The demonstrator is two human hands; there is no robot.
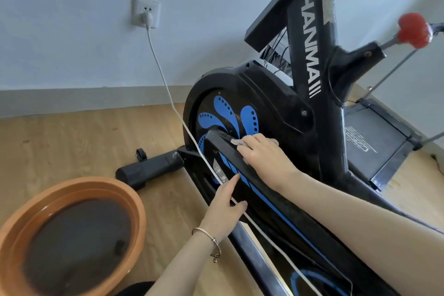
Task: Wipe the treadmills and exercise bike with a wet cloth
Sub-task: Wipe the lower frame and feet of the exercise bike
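Floorboards [84, 142] of pale wood meet a blue-grey wall [72, 38].

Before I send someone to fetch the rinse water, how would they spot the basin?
Start at the black exercise bike by the wall and look to the wooden floor beside its front foot. The basin sits there: round, orange-rimmed, holding dark murky water, the only orange thing on the floor.

White cord [168, 89] cuts across the bike [264, 103] flywheel, blocking my reach. Basin [134, 202] crowds floor [72, 142] at left; open floor btwn basin & wall [72, 31].
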